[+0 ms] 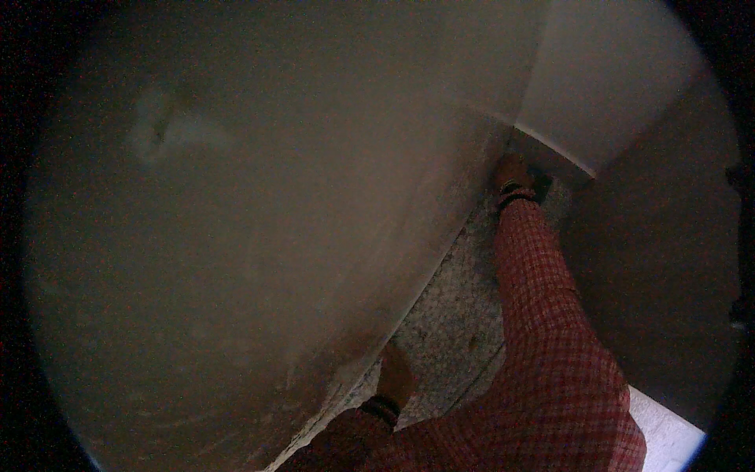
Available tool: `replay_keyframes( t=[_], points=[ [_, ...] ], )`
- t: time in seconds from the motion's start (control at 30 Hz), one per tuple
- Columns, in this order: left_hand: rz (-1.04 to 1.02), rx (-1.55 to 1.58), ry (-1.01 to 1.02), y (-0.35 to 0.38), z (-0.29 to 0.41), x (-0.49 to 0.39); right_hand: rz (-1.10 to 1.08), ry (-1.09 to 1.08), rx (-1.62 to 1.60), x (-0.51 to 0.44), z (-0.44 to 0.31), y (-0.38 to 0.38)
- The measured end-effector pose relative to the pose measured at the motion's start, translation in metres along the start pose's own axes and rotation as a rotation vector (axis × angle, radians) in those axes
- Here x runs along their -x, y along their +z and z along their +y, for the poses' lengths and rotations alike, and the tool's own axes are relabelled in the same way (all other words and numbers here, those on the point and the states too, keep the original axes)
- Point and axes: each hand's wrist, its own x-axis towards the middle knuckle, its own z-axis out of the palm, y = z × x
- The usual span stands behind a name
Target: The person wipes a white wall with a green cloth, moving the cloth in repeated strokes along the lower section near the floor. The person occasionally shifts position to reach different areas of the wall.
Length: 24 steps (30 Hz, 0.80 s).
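Neither of my hands is in view. The picture is very dark and grainy. Before me are my legs in red checked trousers, with dark bands at the ankles. One foot, apparently bare, stands near a corner, with a small dark thing beside it that I cannot make out. The other foot is lower in the picture, close to the edge of a large smooth surface. Between the legs shows a speckled floor.
A large dull surface, perhaps a wall, fills the left and bears a faint pale patch. A paler panel with a light lower edge stands at upper right. Dark area lies right of the legs; a bright white patch shows at lower right.
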Motion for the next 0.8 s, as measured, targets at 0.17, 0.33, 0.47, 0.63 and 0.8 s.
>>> replay_keyframes(
  t=[0.17, 0.33, 0.47, 0.63, 0.8],
  points=[
    [-0.338, 0.094, 0.146, -0.022, -0.014, 0.002, -0.017, -0.002, 0.076, -0.014, 0.003, 0.010],
    [-0.418, 0.015, 0.162, -0.014, -0.006, -0.003, -0.031, -0.034, 0.087, -0.014, 0.000, 0.012],
    [0.091, -0.098, 0.022, 0.011, -0.005, 0.001, -0.060, -0.038, 0.106, -0.013, -0.001, 0.008],
    [0.370, -0.161, -0.037, 0.032, 0.001, 0.000, -0.081, -0.043, 0.064, -0.024, 0.006, 0.011],
    [-0.099, 0.124, 0.112, 0.051, -0.003, 0.003, -0.166, -0.043, 0.027, -0.024, -0.006, 0.005]
  ],
)
